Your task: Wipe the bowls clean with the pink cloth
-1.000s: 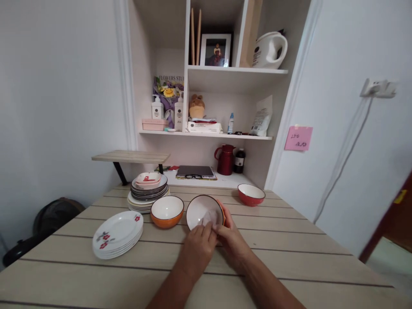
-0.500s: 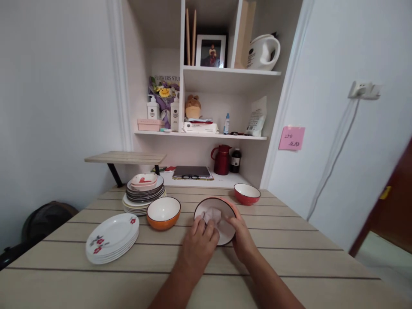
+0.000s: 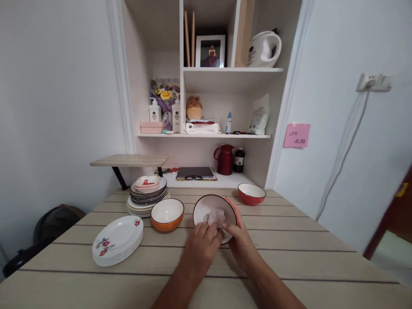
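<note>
A bowl (image 3: 202, 208) with a white inside and dark rim is tilted toward me above the table. My right hand (image 3: 242, 244) grips its right side, thumb over the rim and fingers behind the wall. Inside the bowl, my left hand (image 3: 203, 242) presses a crumpled pale cloth (image 3: 215, 216) against the surface, its fingers closed on it. Left of the hands stands an orange bowl (image 3: 167, 216), upright. Behind and to the right is a red bowl (image 3: 251, 195).
Several floral plates (image 3: 118, 240) are stacked at the left front. Behind them rises a taller stack of plates (image 3: 148, 195) topped by small dishes. A raised wooden shelf (image 3: 130, 160) overhangs the table's back left. A red jug (image 3: 225, 161) stands at the back.
My left hand has moved the cloth slightly lower and to the right inside the bowl. The bowl is tipped a little more toward me. The whole view has shifted slightly.
</note>
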Demonstrator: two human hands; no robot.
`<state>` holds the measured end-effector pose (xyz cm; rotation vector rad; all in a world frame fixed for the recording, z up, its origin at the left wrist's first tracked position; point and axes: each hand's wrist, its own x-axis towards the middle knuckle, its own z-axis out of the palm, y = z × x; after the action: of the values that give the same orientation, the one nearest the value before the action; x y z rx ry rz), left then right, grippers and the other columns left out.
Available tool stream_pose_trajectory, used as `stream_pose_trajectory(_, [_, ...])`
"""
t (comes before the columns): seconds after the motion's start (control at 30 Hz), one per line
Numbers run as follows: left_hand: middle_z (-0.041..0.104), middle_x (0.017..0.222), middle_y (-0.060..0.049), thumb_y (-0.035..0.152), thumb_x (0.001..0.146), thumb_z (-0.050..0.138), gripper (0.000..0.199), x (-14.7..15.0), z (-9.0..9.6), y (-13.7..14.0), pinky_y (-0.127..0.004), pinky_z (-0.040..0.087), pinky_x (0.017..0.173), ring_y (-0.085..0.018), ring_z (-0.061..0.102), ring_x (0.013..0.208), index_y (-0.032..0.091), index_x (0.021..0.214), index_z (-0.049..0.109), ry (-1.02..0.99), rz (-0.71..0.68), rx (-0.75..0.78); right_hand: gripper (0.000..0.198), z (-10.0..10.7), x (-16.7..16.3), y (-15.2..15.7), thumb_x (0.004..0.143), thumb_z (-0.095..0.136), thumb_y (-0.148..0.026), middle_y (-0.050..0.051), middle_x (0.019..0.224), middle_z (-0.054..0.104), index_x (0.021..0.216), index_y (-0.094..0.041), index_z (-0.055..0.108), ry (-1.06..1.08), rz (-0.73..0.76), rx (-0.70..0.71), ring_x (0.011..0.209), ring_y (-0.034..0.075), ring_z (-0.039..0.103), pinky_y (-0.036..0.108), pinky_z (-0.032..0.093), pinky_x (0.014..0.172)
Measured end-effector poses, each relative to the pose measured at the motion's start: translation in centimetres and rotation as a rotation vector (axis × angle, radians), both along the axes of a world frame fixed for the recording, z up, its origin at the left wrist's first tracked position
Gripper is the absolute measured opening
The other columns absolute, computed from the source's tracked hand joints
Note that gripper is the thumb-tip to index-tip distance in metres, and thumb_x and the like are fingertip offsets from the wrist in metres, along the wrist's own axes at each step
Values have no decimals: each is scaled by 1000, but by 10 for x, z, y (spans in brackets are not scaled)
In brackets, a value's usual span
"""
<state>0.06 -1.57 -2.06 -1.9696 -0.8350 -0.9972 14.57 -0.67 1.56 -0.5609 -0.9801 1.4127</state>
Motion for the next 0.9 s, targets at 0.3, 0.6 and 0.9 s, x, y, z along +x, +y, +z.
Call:
stream_pose_trajectory(0.3, [73,121,-5,16,103,48,26,-2,-1,7,-45,47,107,-24,66,110,22,114,70,86,-9,-68,62,0,14,17,69,71,-26,5,122,74,131,-28,65,-39,-121,54,118,32,63,43,47,102])
stream_pose_trajectory(0.6, [73,116,-9,10,99,54,22,-6,-4,6,-38,54,91,-22,70,98,18,109,71,135,40,-51,87,5,23,7,70,77,-25,2,123,73,149,-37,45,-71,62,-46,101,28,69,38,51,86])
stream_pose_trajectory(0.9, [74,119,-9,14,104,46,27,-8,0,3,-42,51,99,-24,68,109,18,113,71,71,-16,17,104,15,15,-6,72,85,-27,3,107,77,158,-37,28,43,97,-20,93,26,73,36,52,80])
